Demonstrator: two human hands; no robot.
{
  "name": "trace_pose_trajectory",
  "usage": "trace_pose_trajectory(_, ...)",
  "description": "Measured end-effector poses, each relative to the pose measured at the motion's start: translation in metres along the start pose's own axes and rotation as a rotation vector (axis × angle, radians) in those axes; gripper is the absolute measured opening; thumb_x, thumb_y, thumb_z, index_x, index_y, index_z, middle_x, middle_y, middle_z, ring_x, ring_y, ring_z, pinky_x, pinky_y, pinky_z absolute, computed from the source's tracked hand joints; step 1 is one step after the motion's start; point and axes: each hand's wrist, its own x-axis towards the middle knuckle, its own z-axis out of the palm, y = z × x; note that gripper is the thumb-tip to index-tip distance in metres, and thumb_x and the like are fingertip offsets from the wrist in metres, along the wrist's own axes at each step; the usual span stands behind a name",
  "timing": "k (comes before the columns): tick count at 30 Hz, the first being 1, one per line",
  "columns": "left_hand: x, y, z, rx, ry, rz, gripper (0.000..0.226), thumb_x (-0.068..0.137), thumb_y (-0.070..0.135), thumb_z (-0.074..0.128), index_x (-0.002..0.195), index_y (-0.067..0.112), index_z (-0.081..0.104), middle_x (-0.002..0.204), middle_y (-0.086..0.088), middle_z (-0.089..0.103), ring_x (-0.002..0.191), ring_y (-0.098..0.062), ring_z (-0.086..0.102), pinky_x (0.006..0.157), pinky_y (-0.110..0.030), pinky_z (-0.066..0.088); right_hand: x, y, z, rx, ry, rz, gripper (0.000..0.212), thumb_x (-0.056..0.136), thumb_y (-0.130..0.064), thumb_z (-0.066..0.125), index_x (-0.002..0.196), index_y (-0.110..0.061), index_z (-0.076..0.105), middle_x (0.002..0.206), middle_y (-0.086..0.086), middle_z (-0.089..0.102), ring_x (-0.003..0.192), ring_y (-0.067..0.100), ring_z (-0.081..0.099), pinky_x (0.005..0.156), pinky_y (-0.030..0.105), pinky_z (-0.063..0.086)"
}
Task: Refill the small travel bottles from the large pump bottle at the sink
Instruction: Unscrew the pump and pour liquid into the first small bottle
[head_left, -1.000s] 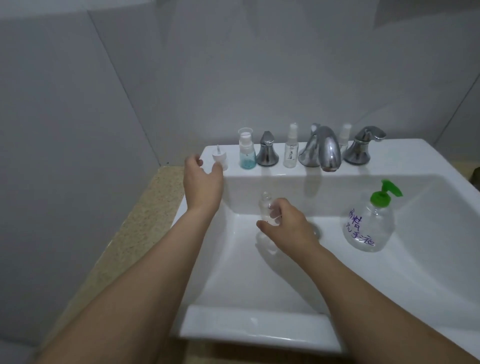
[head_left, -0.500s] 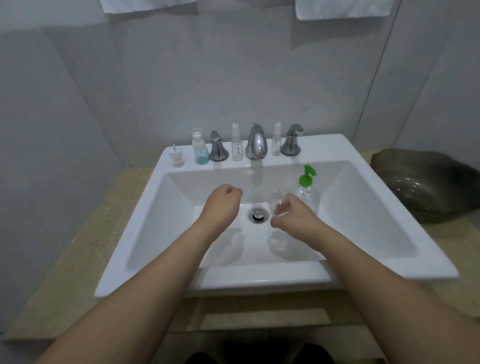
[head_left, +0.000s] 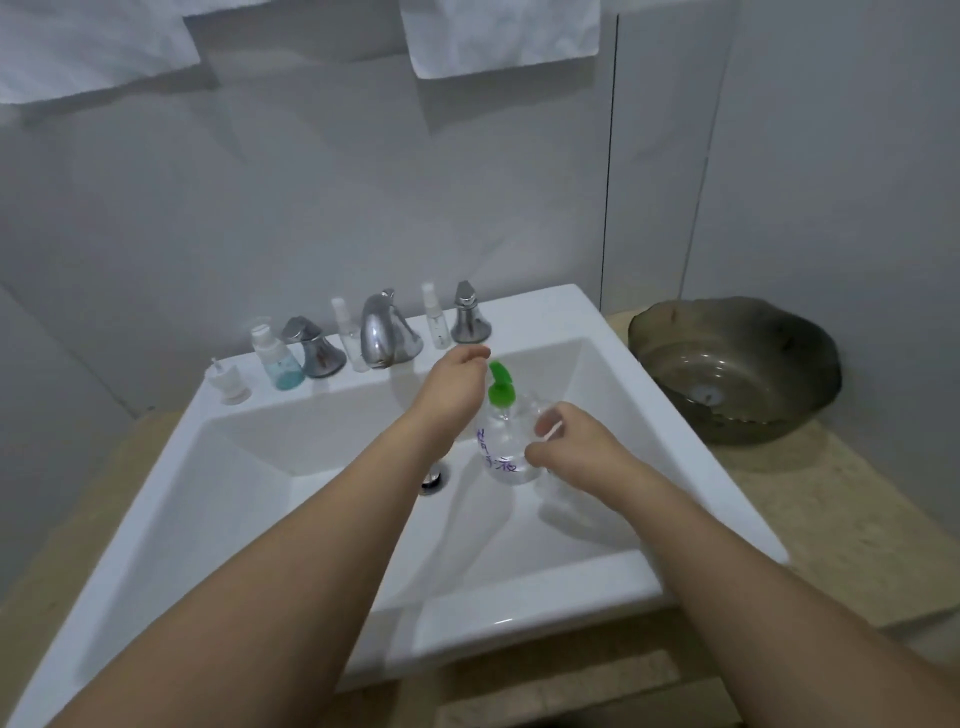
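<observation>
The sink (head_left: 582, 317) is plain white. The clear pump bottle (head_left: 501, 441) has a green pump and purple handwriting. One small bottle (head_left: 280, 364) holds teal liquid. The taps (head_left: 387, 332) are shiny silver, the tabletop (head_left: 831, 525) speckled beige, the bowl (head_left: 737, 369) smoky brown.

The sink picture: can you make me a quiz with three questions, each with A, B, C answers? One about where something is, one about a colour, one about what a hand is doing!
1. Where does the large pump bottle stand?
A. on the counter
B. inside the sink basin
C. on the ledge by the faucet

2. What colour is its pump top?
A. green
B. red
C. black

3. What is the right hand doing?
A. lying flat on the counter
B. turning a faucet handle
C. holding a small clear travel bottle

Answers:
1 B, it stands in the basin near the drain.
2 A, the pump is bright green.
3 C, its fingers curl round the clear bottle beside the pump.
</observation>
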Motion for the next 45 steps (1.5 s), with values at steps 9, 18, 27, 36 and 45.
trace_pose_trajectory(9, 0.019, -0.012, 0.01, 0.157, -0.126, 0.145, 0.017, 0.101, 0.02, 0.041, 0.1, 0.02, 0.058, 0.11, -0.005, 0.067, 0.087, -0.016, 0.058, 0.078, -0.031, 0.045, 0.022, 0.002, -0.001, -0.127, 0.009, -0.059, 0.027, 0.075, -0.024, 0.063, 0.099, -0.023, 0.051, 0.091, -0.003, 0.057, 0.074, 0.017, 0.057, 0.063, 0.03, 0.043)
trace_pose_trajectory(18, 0.029, -0.002, 0.008, 0.192, -0.108, 0.019, 0.026, 0.098, 0.034, 0.048, 0.093, 0.011, 0.06, 0.1, -0.012, 0.068, 0.081, -0.024, 0.059, 0.075, -0.036, 0.049, 0.028, 0.003, -0.001, -0.163, 0.018, -0.115, 0.029, 0.075, -0.024, 0.062, 0.101, -0.024, 0.049, 0.09, 0.0, 0.058, 0.076, 0.02, 0.058, 0.071, 0.036, 0.05)
trace_pose_trajectory(27, 0.044, 0.024, 0.019, 0.248, -0.055, -0.376, 0.042, 0.096, 0.041, 0.031, 0.097, 0.009, 0.058, 0.089, -0.01, 0.063, 0.084, -0.029, 0.058, 0.086, -0.04, 0.045, 0.028, 0.001, -0.003, -0.263, 0.105, -0.24, 0.033, 0.076, -0.03, 0.062, 0.105, -0.027, 0.046, 0.091, -0.005, 0.054, 0.082, 0.02, 0.057, 0.07, 0.034, 0.047)
trace_pose_trajectory(36, 0.043, 0.031, 0.021, 0.406, -0.134, -0.504, 0.04, 0.084, 0.032, 0.035, 0.088, 0.008, 0.066, 0.085, -0.011, 0.072, 0.088, -0.032, 0.067, 0.098, -0.05, 0.041, 0.036, 0.003, -0.001, -0.34, 0.181, -0.332, 0.032, 0.079, -0.037, 0.062, 0.106, -0.028, 0.047, 0.087, -0.009, 0.051, 0.081, 0.018, 0.054, 0.066, 0.031, 0.041)
trace_pose_trajectory(45, 0.042, 0.034, 0.029, 0.419, -0.151, -0.512, 0.043, 0.083, 0.036, 0.034, 0.094, 0.005, 0.061, 0.094, -0.016, 0.068, 0.089, -0.034, 0.064, 0.096, -0.05, 0.043, 0.04, 0.0, -0.004, -0.452, 0.244, -0.404, 0.034, 0.08, -0.036, 0.058, 0.106, -0.023, 0.039, 0.081, -0.007, 0.051, 0.076, 0.021, 0.053, 0.065, 0.033, 0.041)
